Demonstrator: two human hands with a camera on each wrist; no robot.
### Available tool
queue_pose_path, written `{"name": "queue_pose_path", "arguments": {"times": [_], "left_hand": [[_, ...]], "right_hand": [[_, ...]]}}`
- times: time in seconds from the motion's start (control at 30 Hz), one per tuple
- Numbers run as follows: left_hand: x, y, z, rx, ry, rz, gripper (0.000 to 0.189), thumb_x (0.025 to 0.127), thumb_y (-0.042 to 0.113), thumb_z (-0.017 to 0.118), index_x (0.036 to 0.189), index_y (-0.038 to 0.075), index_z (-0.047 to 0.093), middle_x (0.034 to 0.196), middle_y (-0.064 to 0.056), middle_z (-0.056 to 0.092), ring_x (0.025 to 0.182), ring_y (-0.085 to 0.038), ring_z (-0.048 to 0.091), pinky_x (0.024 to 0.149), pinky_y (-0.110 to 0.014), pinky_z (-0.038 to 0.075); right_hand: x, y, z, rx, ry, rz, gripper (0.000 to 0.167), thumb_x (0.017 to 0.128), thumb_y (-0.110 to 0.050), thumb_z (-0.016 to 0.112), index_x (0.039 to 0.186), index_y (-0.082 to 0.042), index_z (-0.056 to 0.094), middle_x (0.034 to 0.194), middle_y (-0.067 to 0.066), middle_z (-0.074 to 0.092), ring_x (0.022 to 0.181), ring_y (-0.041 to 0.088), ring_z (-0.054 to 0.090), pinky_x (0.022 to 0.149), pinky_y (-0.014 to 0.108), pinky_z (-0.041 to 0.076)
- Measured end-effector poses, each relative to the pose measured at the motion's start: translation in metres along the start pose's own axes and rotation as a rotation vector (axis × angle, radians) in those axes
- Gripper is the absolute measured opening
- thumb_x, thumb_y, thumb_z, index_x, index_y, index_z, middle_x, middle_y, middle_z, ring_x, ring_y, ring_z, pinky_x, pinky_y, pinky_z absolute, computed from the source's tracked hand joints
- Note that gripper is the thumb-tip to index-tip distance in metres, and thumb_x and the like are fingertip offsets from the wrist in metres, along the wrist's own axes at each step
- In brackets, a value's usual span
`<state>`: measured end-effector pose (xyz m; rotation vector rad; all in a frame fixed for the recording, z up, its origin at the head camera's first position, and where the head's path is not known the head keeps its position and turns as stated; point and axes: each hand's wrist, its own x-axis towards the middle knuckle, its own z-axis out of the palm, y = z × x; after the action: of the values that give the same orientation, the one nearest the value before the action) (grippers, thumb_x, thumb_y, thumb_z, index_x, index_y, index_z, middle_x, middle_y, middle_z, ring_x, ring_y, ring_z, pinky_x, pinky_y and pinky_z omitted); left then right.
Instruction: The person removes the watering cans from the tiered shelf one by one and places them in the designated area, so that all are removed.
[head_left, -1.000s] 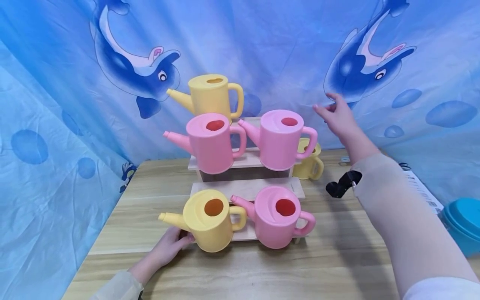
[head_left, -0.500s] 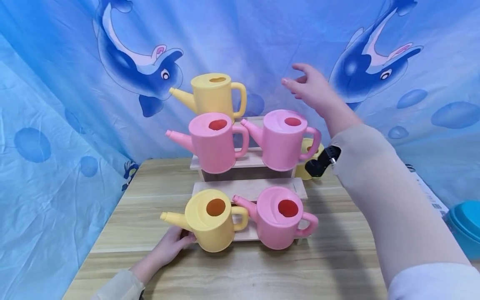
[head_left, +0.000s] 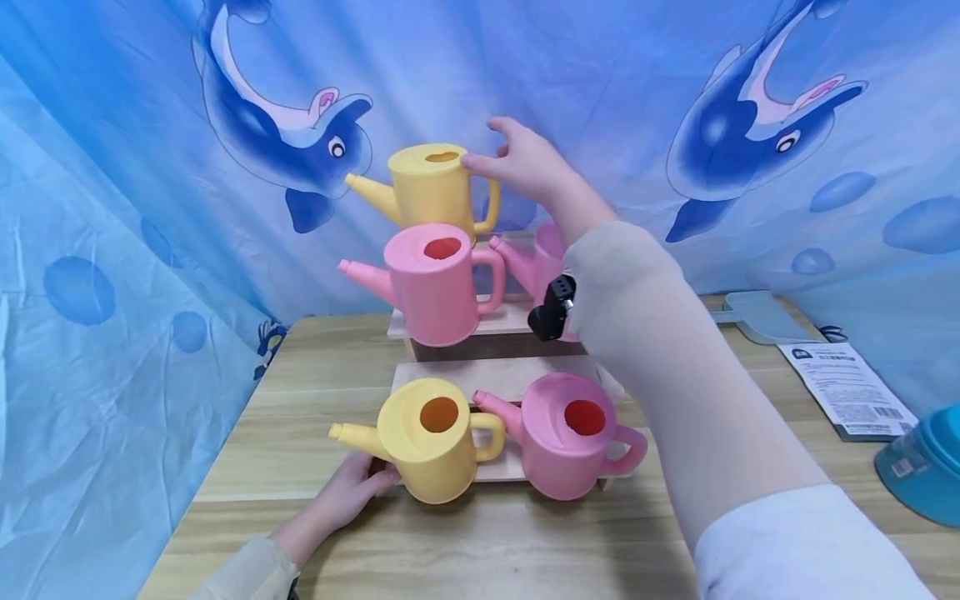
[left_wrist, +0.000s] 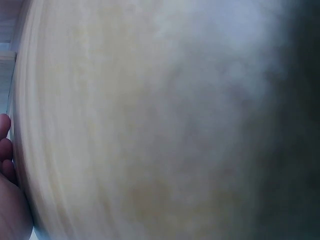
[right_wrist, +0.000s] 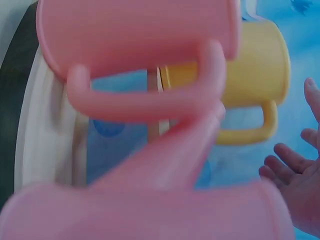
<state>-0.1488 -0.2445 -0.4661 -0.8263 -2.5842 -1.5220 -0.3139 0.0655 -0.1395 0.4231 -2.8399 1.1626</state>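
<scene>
In the head view my right hand [head_left: 528, 162] reaches over the top shelf with its fingers spread. Its thumb overlaps the upper edge of a yellow watering can [head_left: 433, 187] beside the handle. The right wrist view has that yellow can [right_wrist: 255, 65] with the open fingers [right_wrist: 290, 162] a small gap from its handle. Low on the left, my left hand [head_left: 345, 492] lies by the end of the stand's bottom step, next to the front yellow watering can [head_left: 427, 454]. Its fingertips are partly hidden, and I cannot tell whether they grip the stand.
Pink watering cans stand on the middle step [head_left: 435, 287] and the bottom step [head_left: 562, 450] of a pale wooden stand [head_left: 498, 377]. My right forearm covers part of another pink can [head_left: 543, 250]. A printed sheet [head_left: 847, 387] and a teal container [head_left: 926, 467] lie right. A dolphin-print curtain [head_left: 600, 75] hangs behind.
My right hand has moved left from beside the stand to the top yellow watering can. My left hand keeps its place, and the head view has shifted slightly.
</scene>
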Motion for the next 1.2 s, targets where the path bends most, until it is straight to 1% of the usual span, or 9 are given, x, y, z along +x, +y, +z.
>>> {"name": "queue_pose_path", "arguments": {"times": [0.17,0.27,0.5,0.6,0.7,0.93,0.97,1.07,1.2], "left_hand": [[0.001,0.002,-0.002,-0.004,-0.017,-0.019,0.016,0.085,0.004,0.061,0.099,0.009,0.055,0.084,0.007,0.055,0.076,-0.006,0.053,0.067,-0.026,0.047],[0.001,0.002,-0.003,-0.011,-0.024,-0.028,0.017,0.085,0.004,0.061,0.100,0.009,0.055,0.084,0.006,0.055,0.076,-0.006,0.053,0.067,-0.026,0.047],[-0.001,-0.004,-0.003,0.029,-0.016,-0.024,0.019,0.084,0.005,0.062,0.100,0.011,0.055,0.087,0.008,0.055,0.080,-0.005,0.053,0.070,-0.025,0.046],[-0.002,-0.005,-0.002,0.029,-0.021,-0.025,0.019,0.085,0.005,0.062,0.101,0.010,0.055,0.088,0.007,0.056,0.081,-0.006,0.053,0.071,-0.026,0.047],[-0.001,-0.003,-0.003,0.028,-0.018,-0.021,0.018,0.085,0.005,0.061,0.102,0.011,0.055,0.088,0.008,0.056,0.081,-0.006,0.053,0.071,-0.026,0.046],[0.005,0.035,-0.005,0.039,-0.019,0.000,0.016,0.083,-0.002,0.060,0.097,0.005,0.055,0.084,0.011,0.055,0.077,-0.004,0.052,0.068,-0.026,0.047],[0.006,0.036,-0.005,0.036,-0.019,0.000,0.015,0.083,-0.002,0.060,0.096,0.005,0.055,0.084,0.012,0.054,0.076,-0.003,0.052,0.068,-0.025,0.046],[0.005,0.034,-0.005,0.035,-0.018,0.012,0.015,0.083,-0.002,0.060,0.096,0.005,0.055,0.083,0.012,0.053,0.075,-0.003,0.051,0.066,-0.025,0.046],[0.004,0.015,-0.002,0.040,-0.015,0.029,0.018,0.083,-0.001,0.060,0.097,0.008,0.054,0.083,0.011,0.053,0.075,-0.004,0.051,0.065,-0.025,0.046]], "right_hand": [[0.006,-0.010,0.010,-0.003,-0.028,0.013,0.081,0.085,-0.056,0.055,0.150,-0.029,0.014,0.151,-0.001,0.028,0.135,0.013,0.029,0.105,0.035,0.032],[0.008,-0.014,0.014,-0.009,-0.048,0.003,0.081,0.086,-0.056,0.054,0.150,-0.029,0.014,0.150,-0.001,0.029,0.134,0.014,0.030,0.104,0.035,0.032],[0.012,-0.016,0.024,-0.027,-0.093,-0.017,0.081,0.084,-0.060,0.053,0.150,-0.030,0.015,0.150,-0.006,0.029,0.134,0.015,0.029,0.105,0.038,0.029],[0.012,-0.017,0.025,-0.033,-0.093,-0.005,0.081,0.084,-0.060,0.053,0.150,-0.030,0.016,0.149,-0.007,0.029,0.134,0.015,0.029,0.105,0.038,0.029],[0.013,-0.018,0.025,-0.032,-0.089,0.005,0.082,0.084,-0.061,0.053,0.150,-0.030,0.016,0.149,-0.007,0.028,0.134,0.015,0.028,0.105,0.037,0.029],[0.013,-0.016,0.021,-0.008,-0.082,0.024,0.084,0.083,-0.059,0.057,0.150,-0.029,0.015,0.148,-0.005,0.030,0.133,0.016,0.030,0.104,0.038,0.031],[0.013,-0.016,0.021,-0.003,-0.081,0.028,0.085,0.082,-0.059,0.057,0.150,-0.029,0.014,0.148,-0.005,0.030,0.133,0.016,0.029,0.104,0.038,0.031],[0.013,-0.014,0.020,0.022,-0.079,0.037,0.086,0.082,-0.060,0.056,0.150,-0.029,0.013,0.150,-0.005,0.028,0.135,0.016,0.027,0.105,0.039,0.030],[0.012,-0.009,0.019,0.044,-0.088,0.031,0.085,0.083,-0.061,0.053,0.150,-0.025,0.015,0.149,-0.003,0.028,0.134,0.016,0.028,0.105,0.038,0.029]]}}
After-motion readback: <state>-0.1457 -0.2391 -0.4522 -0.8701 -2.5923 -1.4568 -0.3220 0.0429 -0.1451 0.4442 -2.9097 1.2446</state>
